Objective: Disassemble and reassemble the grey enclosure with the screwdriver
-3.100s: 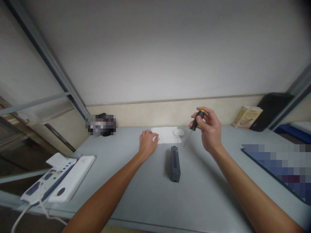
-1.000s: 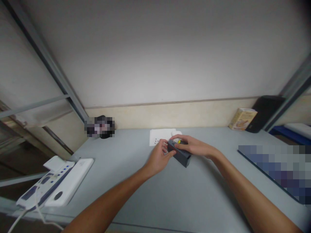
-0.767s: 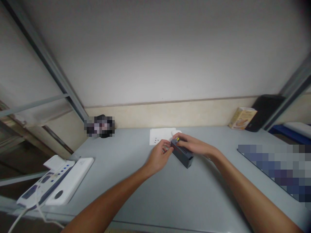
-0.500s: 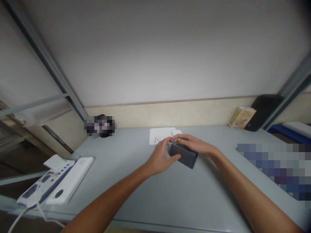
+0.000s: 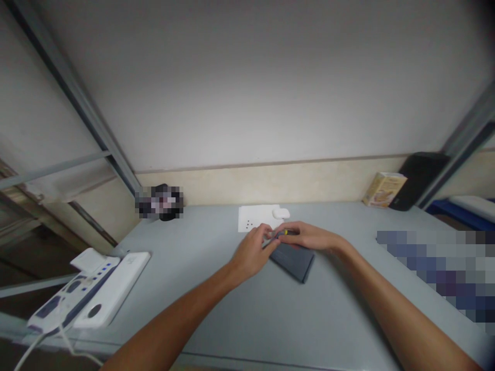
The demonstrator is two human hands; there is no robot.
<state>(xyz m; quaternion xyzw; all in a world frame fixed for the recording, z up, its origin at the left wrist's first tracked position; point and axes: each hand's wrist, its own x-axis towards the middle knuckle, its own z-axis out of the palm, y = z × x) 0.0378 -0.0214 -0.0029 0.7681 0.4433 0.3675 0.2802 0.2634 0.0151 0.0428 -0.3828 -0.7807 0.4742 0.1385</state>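
A dark grey box-like device (image 5: 293, 263) is in front of me at mid-table, its broad smooth face turned up towards me. My left hand (image 5: 251, 251) is closed at its far left end, thumb over the near side and fingers curled behind. At the device's far edge, my right hand (image 5: 307, 236) pinches a small, thin item with a yellow part (image 5: 286, 232). The fingers hide most of this item, so its kind cannot be made out. Just beyond the hands lies white paper (image 5: 257, 214) with several black dots, and a white rounded object (image 5: 281, 213) rests on its right edge.
A power strip (image 5: 73, 291) with a plugged-in adapter and cables lies at the left, beside a long white device (image 5: 114, 291). A yellow carton (image 5: 384, 189) and a black flat object (image 5: 419, 180) stand at the back right. Blurred-out items occupy the back left and right side.
The dark grey device has tipped so its slotted side no longer shows and its broad face turns up. My right fingers have drawn back into a pinch, uncovering the white rounded object.
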